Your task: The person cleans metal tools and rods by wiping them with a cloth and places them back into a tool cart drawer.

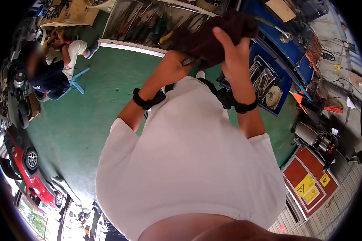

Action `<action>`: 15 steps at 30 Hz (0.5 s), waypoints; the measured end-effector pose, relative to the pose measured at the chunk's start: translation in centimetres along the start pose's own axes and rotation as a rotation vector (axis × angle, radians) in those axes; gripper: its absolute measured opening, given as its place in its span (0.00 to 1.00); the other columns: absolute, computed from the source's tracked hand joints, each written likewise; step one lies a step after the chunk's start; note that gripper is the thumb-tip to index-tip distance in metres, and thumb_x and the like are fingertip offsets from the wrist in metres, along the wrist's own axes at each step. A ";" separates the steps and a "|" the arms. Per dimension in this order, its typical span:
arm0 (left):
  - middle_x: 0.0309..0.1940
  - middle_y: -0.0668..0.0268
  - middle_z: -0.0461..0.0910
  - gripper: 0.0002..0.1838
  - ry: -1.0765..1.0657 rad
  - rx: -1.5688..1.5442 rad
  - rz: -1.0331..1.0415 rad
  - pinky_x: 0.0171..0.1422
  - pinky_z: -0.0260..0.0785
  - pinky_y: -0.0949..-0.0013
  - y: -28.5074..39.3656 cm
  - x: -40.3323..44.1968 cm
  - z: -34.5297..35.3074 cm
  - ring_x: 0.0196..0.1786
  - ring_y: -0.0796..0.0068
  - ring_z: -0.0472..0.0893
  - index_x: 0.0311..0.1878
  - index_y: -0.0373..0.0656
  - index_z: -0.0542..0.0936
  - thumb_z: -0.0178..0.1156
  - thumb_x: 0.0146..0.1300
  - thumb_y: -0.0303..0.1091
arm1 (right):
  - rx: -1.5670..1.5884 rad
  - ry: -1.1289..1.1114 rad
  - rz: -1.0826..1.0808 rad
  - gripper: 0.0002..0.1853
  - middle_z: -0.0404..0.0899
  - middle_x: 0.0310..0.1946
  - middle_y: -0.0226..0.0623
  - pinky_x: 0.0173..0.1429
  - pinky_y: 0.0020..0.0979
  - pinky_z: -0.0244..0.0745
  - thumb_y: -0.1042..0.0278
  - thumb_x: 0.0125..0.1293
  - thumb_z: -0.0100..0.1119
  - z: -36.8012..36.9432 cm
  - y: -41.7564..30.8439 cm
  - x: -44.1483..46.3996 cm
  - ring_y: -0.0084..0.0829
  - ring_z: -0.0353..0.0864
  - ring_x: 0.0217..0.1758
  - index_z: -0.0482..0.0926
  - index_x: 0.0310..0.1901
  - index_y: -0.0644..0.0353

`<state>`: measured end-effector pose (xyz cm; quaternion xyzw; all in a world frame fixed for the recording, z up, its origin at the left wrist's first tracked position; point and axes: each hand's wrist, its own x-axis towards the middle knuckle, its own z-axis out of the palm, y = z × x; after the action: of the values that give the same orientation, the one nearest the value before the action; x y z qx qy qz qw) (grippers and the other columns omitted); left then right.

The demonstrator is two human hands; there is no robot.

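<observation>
A dark maroon cloth [215,38] is bunched between my two hands, above the edge of the tool tray. My right hand [234,54] grips the cloth from the right, its thumb lying on top. Closed at the cloth's lower left, my left hand [175,67] holds a small metal object [188,61], whose other end is hidden by the cloth. Behind the cloth, the tool tray [134,47] holds many screwdrivers and long thin tools.
A blue tool cart [281,108] with wrenches in an open drawer stands at the right. Another person [50,72] sits on a blue stool at the left. A red car [32,180] is at lower left, a red-brown cabinet [295,170] at lower right. Green floor [108,76] lies between.
</observation>
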<state>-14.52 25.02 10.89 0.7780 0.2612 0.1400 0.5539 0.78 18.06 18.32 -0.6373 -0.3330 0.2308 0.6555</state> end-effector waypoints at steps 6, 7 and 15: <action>0.25 0.50 0.81 0.06 0.099 -0.005 0.110 0.30 0.70 0.64 1.4 -0.3 -1.0 0.27 0.50 0.80 0.31 0.35 0.83 0.68 0.52 0.27 | -0.126 -0.144 -0.126 0.28 0.73 0.51 0.42 0.56 0.33 0.75 0.69 0.59 0.69 1.1 1.6 -0.8 0.33 0.77 0.52 0.67 0.58 0.65; 0.25 0.50 0.81 0.06 0.102 -0.002 0.107 0.30 0.70 0.64 1.2 -0.4 -1.2 0.27 0.50 0.80 0.31 0.35 0.83 0.68 0.52 0.27 | -0.122 -0.148 -0.126 0.28 0.73 0.51 0.42 0.56 0.33 0.75 0.69 0.59 0.69 0.6 1.6 -1.0 0.33 0.77 0.52 0.67 0.58 0.65; 0.20 0.51 0.77 0.07 0.258 0.071 0.233 0.26 0.66 0.62 0.4 -0.3 -2.9 0.22 0.51 0.75 0.29 0.35 0.81 0.68 0.46 0.26 | -0.633 -0.443 -0.277 0.26 0.70 0.52 0.43 0.55 0.39 0.74 0.69 0.51 0.70 -3.6 0.0 -0.5 0.46 0.76 0.52 0.76 0.54 0.59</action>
<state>-16.14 27.04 12.33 0.7978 0.2427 0.2926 0.4680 3.07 15.24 18.34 -0.6915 -0.6034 0.1579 0.3644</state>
